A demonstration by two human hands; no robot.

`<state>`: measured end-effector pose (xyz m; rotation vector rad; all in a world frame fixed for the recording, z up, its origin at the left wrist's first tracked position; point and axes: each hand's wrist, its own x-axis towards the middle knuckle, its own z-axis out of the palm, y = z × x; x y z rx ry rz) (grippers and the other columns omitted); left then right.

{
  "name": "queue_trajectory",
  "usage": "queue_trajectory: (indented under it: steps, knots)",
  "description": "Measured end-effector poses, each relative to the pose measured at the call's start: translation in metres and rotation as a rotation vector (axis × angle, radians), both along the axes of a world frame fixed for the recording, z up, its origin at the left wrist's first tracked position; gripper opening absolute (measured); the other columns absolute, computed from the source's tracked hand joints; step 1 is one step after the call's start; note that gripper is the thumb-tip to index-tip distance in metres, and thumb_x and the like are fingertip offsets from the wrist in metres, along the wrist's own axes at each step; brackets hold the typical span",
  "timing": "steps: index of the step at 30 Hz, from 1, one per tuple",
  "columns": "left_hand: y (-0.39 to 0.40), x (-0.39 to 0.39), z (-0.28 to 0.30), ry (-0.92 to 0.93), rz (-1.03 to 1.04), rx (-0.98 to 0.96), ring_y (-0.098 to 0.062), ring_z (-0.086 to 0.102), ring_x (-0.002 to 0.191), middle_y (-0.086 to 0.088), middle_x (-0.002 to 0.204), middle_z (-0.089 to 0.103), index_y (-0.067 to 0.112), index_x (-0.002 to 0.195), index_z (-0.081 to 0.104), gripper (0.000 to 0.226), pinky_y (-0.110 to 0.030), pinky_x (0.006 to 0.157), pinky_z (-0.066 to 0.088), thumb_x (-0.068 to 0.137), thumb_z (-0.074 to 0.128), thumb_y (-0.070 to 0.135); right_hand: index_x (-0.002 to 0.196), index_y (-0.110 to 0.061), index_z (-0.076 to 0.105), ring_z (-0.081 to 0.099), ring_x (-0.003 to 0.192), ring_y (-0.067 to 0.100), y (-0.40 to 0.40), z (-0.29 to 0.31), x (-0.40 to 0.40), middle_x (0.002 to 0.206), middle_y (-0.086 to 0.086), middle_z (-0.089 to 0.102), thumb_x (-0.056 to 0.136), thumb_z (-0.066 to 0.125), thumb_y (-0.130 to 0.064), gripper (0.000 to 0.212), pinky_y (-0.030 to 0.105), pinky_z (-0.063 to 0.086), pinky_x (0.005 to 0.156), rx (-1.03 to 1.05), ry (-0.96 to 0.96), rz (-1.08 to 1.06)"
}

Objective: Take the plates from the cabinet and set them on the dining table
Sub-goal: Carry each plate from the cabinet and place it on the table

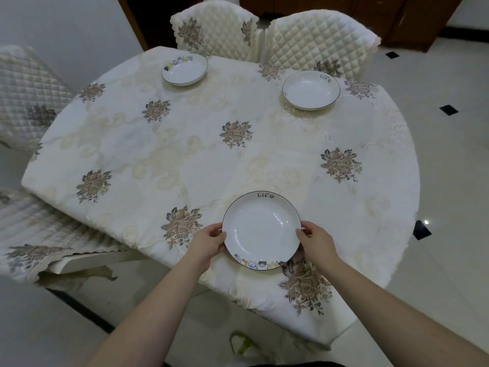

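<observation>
The big dining table [185, 144] is wearing a flowery cloth, and two white plates [184, 69] are sitting near its far edge. A third plate [261, 230] is lying at the near edge, and the left hand [205, 242] and right hand [317, 243] are pinching its rim, one on each side. It looks hard, smooth and easy to break, so holding both sides of the rim seems safest.

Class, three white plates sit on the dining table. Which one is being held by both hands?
The nearest white plate with a dark rim, at the table's near edge: the left hand and right hand grip its sides. The two far plates lie untouched.
</observation>
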<state>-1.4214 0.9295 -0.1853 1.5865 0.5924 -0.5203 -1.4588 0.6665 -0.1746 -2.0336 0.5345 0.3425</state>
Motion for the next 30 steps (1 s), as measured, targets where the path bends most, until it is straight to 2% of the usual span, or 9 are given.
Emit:
queue_trajectory:
  steps: [3, 6, 9, 12, 15, 19, 22, 25, 30]
  knots:
    - [-0.002, -0.001, -0.003, 0.002, 0.051, 0.013, -0.021, 0.065, 0.088, -0.014, 0.104, 0.067, 0.002, 0.122, 0.058, 0.029, -0.022, 0.069, 0.056, 0.094, 0.056, 0.001, 0.119, -0.023, 0.063, 0.061, 0.081, 0.018, -0.007, -0.002, 0.001, 0.098, 0.000, 0.069, 0.096, 0.051, -0.024, 0.026, 0.021, 0.042, 0.063, -0.029, 0.015, 0.072]
    - [-0.003, -0.002, -0.002, 0.005, 0.065, 0.000, -0.018, 0.065, 0.085, -0.008, 0.095, 0.067, 0.002, 0.118, 0.060, 0.024, -0.022, 0.070, 0.057, 0.094, 0.056, 0.001, 0.121, -0.023, 0.061, 0.062, 0.077, 0.016, -0.010, -0.003, -0.001, 0.098, 0.001, 0.069, 0.096, 0.051, -0.024, 0.027, 0.026, 0.049, 0.066, -0.016, 0.011, 0.085]
    - [-0.002, 0.001, -0.003, 0.012, 0.074, 0.005, -0.016, 0.066, 0.082, -0.006, 0.093, 0.069, 0.004, 0.115, 0.063, 0.023, -0.020, 0.065, 0.056, 0.093, 0.058, 0.001, 0.124, -0.019, 0.058, 0.061, 0.072, 0.012, -0.008, -0.004, -0.003, 0.098, 0.002, 0.066, 0.097, 0.050, -0.022, 0.028, 0.016, 0.043, 0.058, -0.014, 0.019, 0.089]
    - [-0.004, 0.004, -0.003, 0.022, 0.104, -0.004, -0.017, 0.066, 0.081, -0.005, 0.089, 0.069, 0.007, 0.112, 0.063, 0.021, -0.020, 0.065, 0.057, 0.092, 0.058, 0.000, 0.123, -0.015, 0.056, 0.065, 0.081, 0.022, -0.006, -0.004, -0.002, 0.104, 0.007, 0.068, 0.097, 0.049, -0.021, 0.028, 0.030, 0.050, 0.070, -0.007, 0.028, 0.078]
    - [-0.007, 0.000, -0.004, 0.022, 0.132, -0.018, -0.022, 0.065, 0.088, -0.006, 0.092, 0.069, 0.008, 0.112, 0.063, 0.021, -0.024, 0.073, 0.058, 0.093, 0.057, 0.001, 0.122, -0.014, 0.056, 0.062, 0.083, 0.021, -0.008, -0.004, 0.000, 0.099, 0.003, 0.064, 0.097, 0.050, -0.021, 0.027, 0.025, 0.046, 0.064, 0.011, 0.047, 0.094]
    - [-0.010, -0.004, -0.005, -0.005, 0.145, 0.017, -0.022, 0.065, 0.086, -0.011, 0.096, 0.069, 0.008, 0.113, 0.063, 0.022, -0.021, 0.066, 0.058, 0.094, 0.056, 0.002, 0.119, -0.014, 0.056, 0.060, 0.082, 0.022, -0.011, -0.002, 0.002, 0.099, 0.004, 0.065, 0.097, 0.049, -0.020, 0.024, 0.028, 0.043, 0.068, 0.011, 0.051, 0.118]
    - [-0.012, -0.007, -0.005, -0.008, 0.156, 0.047, -0.025, 0.066, 0.086, -0.019, 0.101, 0.068, 0.007, 0.117, 0.063, 0.024, -0.026, 0.069, 0.058, 0.094, 0.056, 0.004, 0.120, -0.013, 0.055, 0.060, 0.080, 0.022, -0.011, -0.001, 0.002, 0.097, 0.003, 0.063, 0.098, 0.048, -0.020, 0.024, 0.027, 0.042, 0.066, -0.003, 0.050, 0.141]
    - [-0.019, -0.007, 0.000, 0.043, 0.184, 0.072, -0.028, 0.064, 0.081, -0.016, 0.092, 0.068, 0.010, 0.112, 0.063, 0.019, -0.029, 0.065, 0.060, 0.096, 0.054, 0.007, 0.120, -0.012, 0.054, 0.059, 0.080, 0.021, -0.011, 0.001, 0.002, 0.104, 0.008, 0.067, 0.098, 0.048, -0.021, 0.025, 0.026, 0.041, 0.067, -0.007, 0.060, 0.151]
    - [-0.023, -0.009, 0.006, 0.119, 0.194, 0.121, -0.028, 0.066, 0.080, -0.022, 0.104, 0.069, 0.002, 0.116, 0.062, 0.024, -0.035, 0.068, 0.060, 0.096, 0.054, 0.014, 0.127, -0.016, 0.053, 0.056, 0.089, 0.020, -0.015, 0.007, 0.001, 0.120, 0.011, 0.064, 0.098, 0.048, -0.025, 0.030, 0.027, 0.039, 0.075, 0.035, 0.093, 0.168]
